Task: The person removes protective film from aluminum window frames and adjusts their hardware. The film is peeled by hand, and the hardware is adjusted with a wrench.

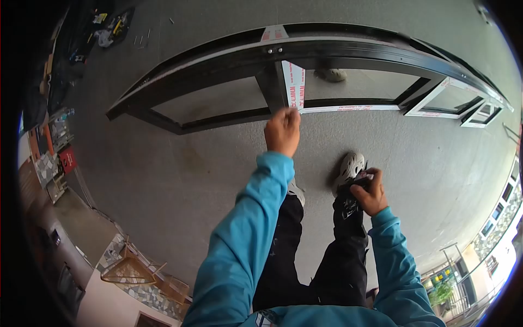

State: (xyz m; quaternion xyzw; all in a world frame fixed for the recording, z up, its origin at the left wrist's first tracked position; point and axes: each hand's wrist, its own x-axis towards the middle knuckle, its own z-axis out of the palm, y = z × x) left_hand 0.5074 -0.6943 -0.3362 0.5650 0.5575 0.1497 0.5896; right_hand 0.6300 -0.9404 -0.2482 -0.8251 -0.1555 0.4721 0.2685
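Observation:
A long black metal frame (218,68) with openings stands across the grey floor in front of me. White film with red lettering (295,82) covers its middle crosspiece. My left hand (283,131) is closed at the lower end of this crosspiece; what its fingers hold, if anything, is hidden. Lower right, my right hand (372,192) is closed around something dark and small beside my right shin, too unclear to name. Two screw heads show on the frame's top rail, above the crosspiece.
My shoes (351,165) are on the concrete floor (207,174), behind the frame's near side. An open tool case (117,27) and loose thin pieces (143,40) lie at the upper left. A wooden chair (128,270) is at the lower left. Another shoe shape (330,74) shows within the frame.

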